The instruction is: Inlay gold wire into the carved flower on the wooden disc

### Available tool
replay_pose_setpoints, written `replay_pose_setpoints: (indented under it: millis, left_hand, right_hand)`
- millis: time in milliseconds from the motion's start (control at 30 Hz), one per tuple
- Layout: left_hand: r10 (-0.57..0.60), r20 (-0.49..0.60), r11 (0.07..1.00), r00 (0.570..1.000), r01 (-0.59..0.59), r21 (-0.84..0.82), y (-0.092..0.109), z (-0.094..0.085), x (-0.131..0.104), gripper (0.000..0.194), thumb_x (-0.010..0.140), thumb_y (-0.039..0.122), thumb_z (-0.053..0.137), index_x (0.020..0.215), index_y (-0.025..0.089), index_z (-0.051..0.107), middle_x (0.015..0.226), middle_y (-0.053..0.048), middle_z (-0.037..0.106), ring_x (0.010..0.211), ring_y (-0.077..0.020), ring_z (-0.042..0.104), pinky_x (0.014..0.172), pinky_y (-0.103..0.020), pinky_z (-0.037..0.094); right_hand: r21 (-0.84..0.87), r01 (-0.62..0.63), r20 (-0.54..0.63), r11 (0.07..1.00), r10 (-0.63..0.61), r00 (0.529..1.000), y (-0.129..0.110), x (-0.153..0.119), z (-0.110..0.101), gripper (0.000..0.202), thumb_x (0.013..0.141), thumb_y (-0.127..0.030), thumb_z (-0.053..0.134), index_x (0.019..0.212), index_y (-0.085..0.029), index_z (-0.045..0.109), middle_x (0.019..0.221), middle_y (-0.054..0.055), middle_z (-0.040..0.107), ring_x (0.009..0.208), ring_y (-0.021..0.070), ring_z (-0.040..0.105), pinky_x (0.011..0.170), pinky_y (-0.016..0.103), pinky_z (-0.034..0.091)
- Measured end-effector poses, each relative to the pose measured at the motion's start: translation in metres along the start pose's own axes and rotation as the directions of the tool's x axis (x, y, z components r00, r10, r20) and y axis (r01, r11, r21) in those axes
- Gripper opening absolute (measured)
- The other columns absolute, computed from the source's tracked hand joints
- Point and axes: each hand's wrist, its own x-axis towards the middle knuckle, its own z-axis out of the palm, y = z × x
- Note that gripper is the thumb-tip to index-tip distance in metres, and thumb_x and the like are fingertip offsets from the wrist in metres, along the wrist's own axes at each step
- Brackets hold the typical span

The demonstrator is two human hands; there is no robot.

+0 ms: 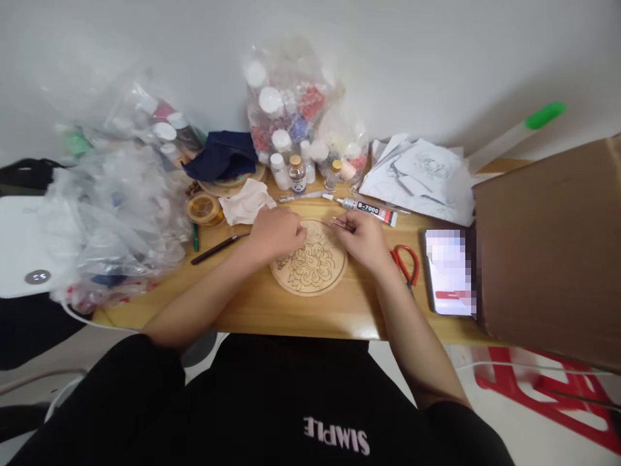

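A round wooden disc (pixel 315 264) with a carved flower pattern and gold-coloured outlines lies flat on the table. My left hand (pixel 279 233) rests at the disc's upper left edge with its fingers curled. Whatever those fingers pinch is hidden. Over the upper right edge, my right hand (pixel 363 241) is closed on thin dark tweezers (pixel 343 224), their tips pointing left toward the pattern. Just beyond the right hand lies a tube of B-7000 glue (pixel 369 210). Red-handled scissors (pixel 407 264) are beside the right wrist.
Bagged bottles (pixel 286 113) stand at the back. Crumpled plastic bags (pixel 121 213), a gold wire spool (pixel 204 209) and a dark pen-like tool (pixel 216 248) are left. Paper sketches (pixel 422 175), a phone (pixel 449 272) and a cardboard box (pixel 548 252) are right.
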Motion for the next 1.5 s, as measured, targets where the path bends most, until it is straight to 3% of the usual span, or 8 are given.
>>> replay_pose_setpoints:
  millis: [167, 467, 600, 700, 800, 1100, 1333, 1500]
  left_hand:
    - [-0.057, 0.099, 0.992, 0.993, 0.046, 0.117, 0.018, -0.009, 0.008, 0.029, 0.081, 0.031, 0.052, 0.084, 0.008, 0.07, 0.088, -0.018, 0.071, 0.086, -0.0329, 0.066, 0.08, -0.045, 0.046]
    - [-0.082, 0.073, 0.985, 0.994, 0.069, 0.157, 0.027, -0.01, 0.011, 0.025, 0.077, 0.028, 0.052, 0.081, 0.01, 0.069, 0.081, -0.016, 0.069, 0.083, -0.0316, 0.065, 0.072, -0.039, 0.045]
    - [0.129, -0.054, 0.983, 0.99, -0.134, -0.123, 0.012, -0.014, 0.009, 0.016, 0.073, 0.025, 0.051, 0.061, 0.016, 0.056, 0.062, -0.004, 0.058, 0.064, -0.0179, 0.055, 0.061, -0.029, 0.039]
    - [0.343, -0.172, 0.817, 0.923, -0.384, -0.43, 0.002, -0.016, 0.004, 0.013, 0.074, 0.02, 0.044, 0.062, 0.017, 0.049, 0.063, 0.001, 0.052, 0.061, -0.012, 0.049, 0.059, -0.025, 0.038]
    - [0.433, -0.203, 0.628, 0.878, -0.456, -0.631, -0.005, -0.017, -0.003, 0.016, 0.081, 0.023, 0.042, 0.067, 0.018, 0.048, 0.067, 0.001, 0.054, 0.065, -0.0108, 0.052, 0.062, -0.023, 0.043]
    - [0.244, -0.024, 0.548, 0.97, -0.158, -0.821, -0.026, 0.004, -0.019, 0.009, 0.084, 0.025, 0.047, 0.078, 0.02, 0.05, 0.05, 0.006, 0.051, 0.041, -0.0085, 0.05, 0.044, -0.019, 0.041]
    - [0.102, -0.168, 0.474, 0.98, -0.197, -0.858, -0.037, 0.02, -0.026, 0.013, 0.083, 0.029, 0.054, 0.077, 0.017, 0.054, 0.063, 0.002, 0.057, 0.053, -0.0091, 0.057, 0.05, -0.02, 0.047]
    - [0.129, -0.228, 0.34, 0.965, -0.259, -0.904, -0.033, 0.025, -0.031, 0.014, 0.084, 0.029, 0.056, 0.078, 0.016, 0.058, 0.062, 0.002, 0.059, 0.054, -0.0081, 0.057, 0.054, -0.02, 0.049]
  right_hand:
    - [0.073, -0.028, -0.049, 0.997, 0.031, 0.998, 0.002, -0.004, -0.005, 0.008, 0.076, -0.021, 0.057, 0.071, -0.018, 0.061, 0.061, 0.0, 0.06, 0.057, 0.0133, 0.048, 0.056, 0.025, 0.03]
    - [0.1, 0.009, -0.071, 0.995, -0.002, 0.997, 0.002, -0.006, -0.004, 0.007, 0.075, -0.02, 0.059, 0.073, -0.017, 0.065, 0.064, 0.0, 0.063, 0.06, 0.0136, 0.051, 0.058, 0.025, 0.032]
    - [0.143, 0.131, -0.077, 0.981, -0.121, 0.99, 0.0, -0.008, -0.006, 0.024, 0.079, -0.022, 0.058, 0.1, -0.018, 0.069, 0.063, -0.003, 0.061, 0.056, 0.0118, 0.049, 0.058, 0.025, 0.034]
    - [0.155, 0.236, -0.061, 0.959, -0.23, 0.971, -0.003, -0.01, -0.007, 0.04, 0.082, -0.022, 0.056, 0.121, -0.018, 0.062, 0.072, -0.002, 0.066, 0.058, 0.0112, 0.05, 0.06, 0.026, 0.037]
    - [0.144, 0.293, -0.073, 0.945, -0.285, 0.956, -0.004, -0.011, -0.006, 0.036, 0.083, -0.022, 0.055, 0.118, -0.018, 0.064, 0.087, 0.002, 0.071, 0.062, 0.0117, 0.055, 0.063, 0.026, 0.041]
    - [0.078, 0.238, -0.08, 0.968, -0.232, 0.969, 0.0, -0.009, -0.006, 0.013, 0.079, -0.021, 0.061, 0.084, -0.019, 0.073, 0.082, 0.004, 0.074, 0.076, 0.0181, 0.067, 0.07, 0.028, 0.047]
    - [0.099, 0.241, -0.043, 0.965, -0.238, 0.97, 0.004, -0.009, -0.002, 0.012, 0.074, -0.017, 0.064, 0.083, -0.018, 0.073, 0.077, 0.003, 0.074, 0.069, 0.0158, 0.066, 0.066, 0.026, 0.047]
    - [0.155, 0.257, -0.076, 0.954, -0.248, 0.966, 0.006, -0.01, 0.001, 0.013, 0.076, -0.022, 0.065, 0.085, -0.019, 0.073, 0.08, 0.002, 0.074, 0.069, 0.0146, 0.066, 0.066, 0.026, 0.049]
